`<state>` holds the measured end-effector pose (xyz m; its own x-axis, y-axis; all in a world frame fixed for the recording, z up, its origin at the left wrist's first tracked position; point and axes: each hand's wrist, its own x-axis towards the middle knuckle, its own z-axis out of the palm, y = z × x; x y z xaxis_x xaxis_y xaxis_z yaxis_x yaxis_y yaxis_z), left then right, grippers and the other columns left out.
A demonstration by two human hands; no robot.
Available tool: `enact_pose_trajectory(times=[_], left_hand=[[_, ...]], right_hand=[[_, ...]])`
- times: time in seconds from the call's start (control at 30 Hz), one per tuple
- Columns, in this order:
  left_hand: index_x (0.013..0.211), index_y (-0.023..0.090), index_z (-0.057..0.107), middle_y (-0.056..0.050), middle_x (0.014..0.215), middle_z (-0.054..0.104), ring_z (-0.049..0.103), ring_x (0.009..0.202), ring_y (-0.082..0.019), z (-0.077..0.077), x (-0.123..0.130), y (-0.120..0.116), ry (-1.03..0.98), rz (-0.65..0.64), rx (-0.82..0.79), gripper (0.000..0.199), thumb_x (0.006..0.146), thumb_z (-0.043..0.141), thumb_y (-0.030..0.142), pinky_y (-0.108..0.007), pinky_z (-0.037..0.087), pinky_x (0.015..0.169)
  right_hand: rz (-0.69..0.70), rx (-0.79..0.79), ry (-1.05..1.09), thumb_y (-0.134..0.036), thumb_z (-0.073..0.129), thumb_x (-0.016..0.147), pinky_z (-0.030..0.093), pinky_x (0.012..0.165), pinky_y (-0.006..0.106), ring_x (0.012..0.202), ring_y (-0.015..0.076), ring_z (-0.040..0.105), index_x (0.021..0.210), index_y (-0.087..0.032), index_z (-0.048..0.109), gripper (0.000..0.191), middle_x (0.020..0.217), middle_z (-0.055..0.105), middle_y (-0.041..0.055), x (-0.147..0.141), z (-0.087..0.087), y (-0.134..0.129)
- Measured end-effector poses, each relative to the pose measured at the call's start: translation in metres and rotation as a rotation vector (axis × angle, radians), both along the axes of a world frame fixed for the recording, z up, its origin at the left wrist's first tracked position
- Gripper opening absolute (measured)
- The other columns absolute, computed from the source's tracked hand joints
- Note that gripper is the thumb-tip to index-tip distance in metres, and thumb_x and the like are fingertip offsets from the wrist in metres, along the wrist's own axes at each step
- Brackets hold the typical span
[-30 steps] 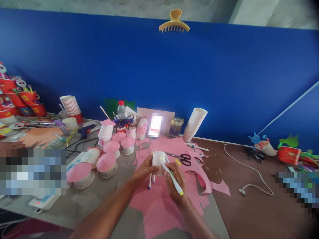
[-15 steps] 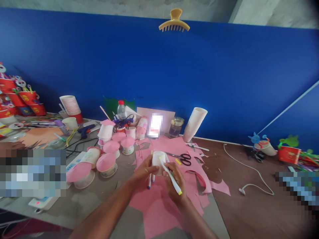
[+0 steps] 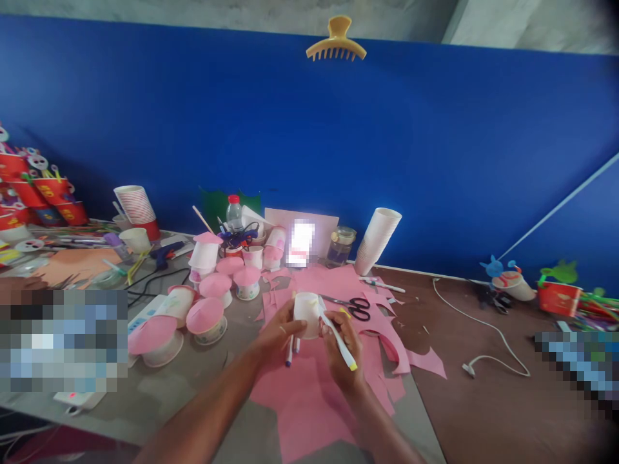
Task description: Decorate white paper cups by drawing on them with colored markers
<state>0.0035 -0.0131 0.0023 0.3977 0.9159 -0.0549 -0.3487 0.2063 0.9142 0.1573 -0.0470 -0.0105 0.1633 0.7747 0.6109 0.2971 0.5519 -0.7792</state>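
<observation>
My left hand is closed around the left side of a white paper cup, held above pink paper. A small yellow mark shows near the cup's right side. In my right hand is a white marker with a yellow end, its tip close to the cup; whether it touches I cannot tell. Two other markers lie below the cup, partly hidden by my left hand. Black-handled scissors and a yellow marker cap rest on the paper to the right.
Paper cups with pink cone roofs stand to the left. Behind are a tall stack of white cups, a glass jar and a glowing blurred screen. A white cable lies right. Another person's hand is at far left.
My right hand has shifted slightly right and down, drawing the marker tip toward the cup's right edge. The left hand keeps its grip on the cup.
</observation>
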Motion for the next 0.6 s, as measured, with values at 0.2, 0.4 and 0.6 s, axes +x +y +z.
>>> enact_pose_trajectory(times=[0.2, 0.4, 0.6], left_hand=[[0.116, 0.018, 0.058, -0.003, 0.088, 0.061, 0.055, 0.060, -0.011, 0.0029, 0.0016, 0.0004, -0.025, 0.010, -0.010, 0.054, 0.067, 0.075, 0.030, -0.018, 0.039, 0.040], [0.116, 0.019, 0.059, -0.002, 0.085, 0.060, 0.053, 0.060, -0.011, 0.0025, 0.0003, -0.0016, -0.005, 0.004, -0.005, 0.048, 0.071, 0.072, 0.028, -0.019, 0.040, 0.042], [0.111, 0.018, 0.061, -0.003, 0.087, 0.059, 0.053, 0.065, -0.012, 0.0075, 0.0013, -0.0026, 0.004, 0.015, -0.001, 0.047, 0.068, 0.075, 0.031, -0.019, 0.038, 0.041]], right_hand=[[0.007, -0.015, 0.028, -0.027, 0.054, 0.093, 0.050, 0.064, 0.028, 0.075, 0.0169, 0.060, 0.101, -0.022, 0.062, 0.013, 0.089, 0.062, 0.0027, 0.0005, 0.0001, 0.0003], [0.025, 0.031, 0.014, -0.027, 0.055, 0.092, 0.052, 0.069, 0.031, 0.080, 0.0184, 0.062, 0.105, -0.023, 0.061, 0.015, 0.092, 0.063, 0.0037, 0.0002, -0.0017, -0.0025], [0.046, 0.028, -0.027, -0.024, 0.056, 0.092, 0.053, 0.072, 0.032, 0.083, 0.0185, 0.062, 0.107, -0.023, 0.061, 0.016, 0.095, 0.063, 0.0039, 0.0010, -0.0058, -0.0022]])
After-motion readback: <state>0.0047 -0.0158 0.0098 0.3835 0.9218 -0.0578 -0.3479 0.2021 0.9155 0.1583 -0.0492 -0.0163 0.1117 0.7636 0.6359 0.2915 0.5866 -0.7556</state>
